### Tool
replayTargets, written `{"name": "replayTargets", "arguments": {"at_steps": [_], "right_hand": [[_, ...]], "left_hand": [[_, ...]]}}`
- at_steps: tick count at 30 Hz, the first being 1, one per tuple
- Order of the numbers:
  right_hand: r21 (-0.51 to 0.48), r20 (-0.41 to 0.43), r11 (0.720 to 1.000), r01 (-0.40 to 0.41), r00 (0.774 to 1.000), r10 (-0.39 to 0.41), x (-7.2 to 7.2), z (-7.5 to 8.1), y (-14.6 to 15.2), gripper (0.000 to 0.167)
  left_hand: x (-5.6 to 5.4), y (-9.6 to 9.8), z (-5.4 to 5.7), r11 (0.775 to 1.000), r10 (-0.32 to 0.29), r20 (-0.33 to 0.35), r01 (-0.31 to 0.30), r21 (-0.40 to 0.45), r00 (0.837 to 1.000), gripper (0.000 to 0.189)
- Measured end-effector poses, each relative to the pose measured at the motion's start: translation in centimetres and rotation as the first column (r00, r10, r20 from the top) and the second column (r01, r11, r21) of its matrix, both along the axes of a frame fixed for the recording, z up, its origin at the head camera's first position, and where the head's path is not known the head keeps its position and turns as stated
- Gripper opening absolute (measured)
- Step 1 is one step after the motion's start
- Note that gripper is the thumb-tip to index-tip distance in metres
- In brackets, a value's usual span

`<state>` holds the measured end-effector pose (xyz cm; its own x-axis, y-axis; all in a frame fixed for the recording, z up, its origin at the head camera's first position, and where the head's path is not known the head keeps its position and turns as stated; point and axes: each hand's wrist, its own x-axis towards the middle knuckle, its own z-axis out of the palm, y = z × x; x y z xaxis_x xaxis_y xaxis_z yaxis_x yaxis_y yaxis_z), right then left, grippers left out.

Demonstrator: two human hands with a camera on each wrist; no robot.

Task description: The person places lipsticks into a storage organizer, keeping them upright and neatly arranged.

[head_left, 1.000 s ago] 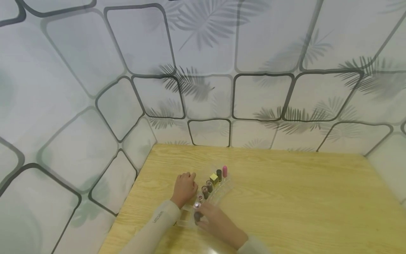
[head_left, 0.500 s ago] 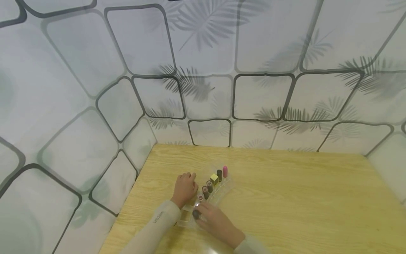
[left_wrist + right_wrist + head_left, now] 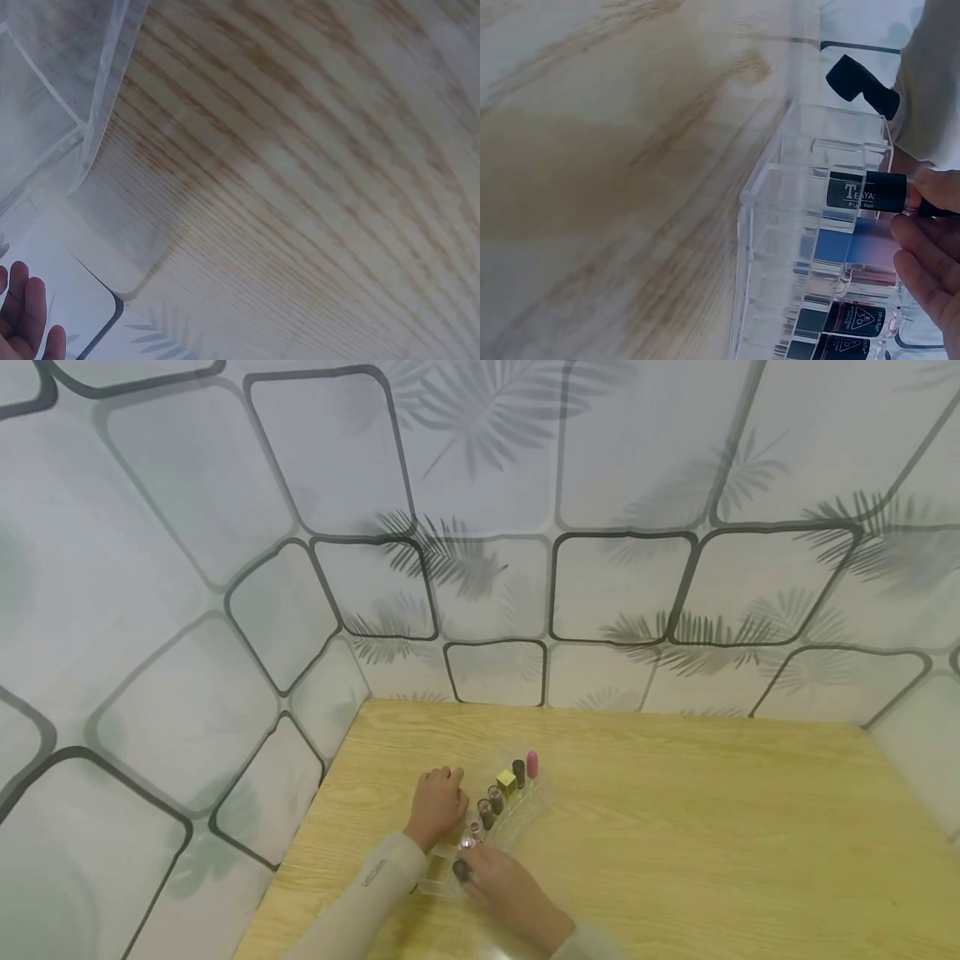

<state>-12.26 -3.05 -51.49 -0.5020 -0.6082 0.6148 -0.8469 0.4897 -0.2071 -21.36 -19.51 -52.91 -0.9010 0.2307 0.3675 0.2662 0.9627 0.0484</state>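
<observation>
My right hand (image 3: 510,889) pinches a black lipstick (image 3: 866,192) between thumb and fingers. In the right wrist view its printed tube reaches into the near-end compartment of a clear, curved, stepped lipstick organizer (image 3: 761,187). Beside it stand a blue-to-pink tube (image 3: 855,246) and black printed tubes (image 3: 859,319). Further along the row, the head view shows a yellow-topped box-shaped tube (image 3: 506,783), a black tube (image 3: 519,773) and a pink one (image 3: 532,764). To the organizer's left, my left hand (image 3: 437,802) lies with relaxed fingers, holding nothing; whether it touches the organizer is unclear.
Clear trays (image 3: 435,887) extend from the organizer's near left side. A wood-grain table (image 3: 697,827) stretches away to the right. Patterned walls (image 3: 495,668) border it at the back and left. A black device (image 3: 862,82) sits by the left sleeve.
My right hand has shifted slightly left with the black lipstick. The left hand and the organizer stay where they were.
</observation>
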Motion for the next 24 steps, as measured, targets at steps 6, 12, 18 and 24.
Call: {"name": "replayTargets", "arguments": {"at_steps": [6,12,18,24], "right_hand": [[0.028,-0.007,1.0,0.009,1.0,-0.009,0.08,-0.28,0.07,0.036],[0.058,-0.03,0.998,0.022,0.999,-0.02,0.06,-0.66,0.09,0.042],[0.046,-0.091,0.998,0.04,0.995,-0.035,-0.05,-0.96,0.1,0.043],[0.041,-0.102,0.999,0.03,0.994,-0.025,-0.09,-0.95,0.23,0.043]], "left_hand": [[0.02,0.0,0.12,1.0,-0.007,-0.012,0.007,-0.01,1.0,0.015],[0.09,-0.03,0.08,1.0,-0.012,-0.016,0.012,0.0,1.0,0.017],[0.06,-0.01,0.06,1.0,-0.009,-0.001,0.009,0.001,1.0,0.017],[0.05,0.0,0.07,1.0,-0.003,-0.007,0.003,-0.007,1.0,0.017]]}}
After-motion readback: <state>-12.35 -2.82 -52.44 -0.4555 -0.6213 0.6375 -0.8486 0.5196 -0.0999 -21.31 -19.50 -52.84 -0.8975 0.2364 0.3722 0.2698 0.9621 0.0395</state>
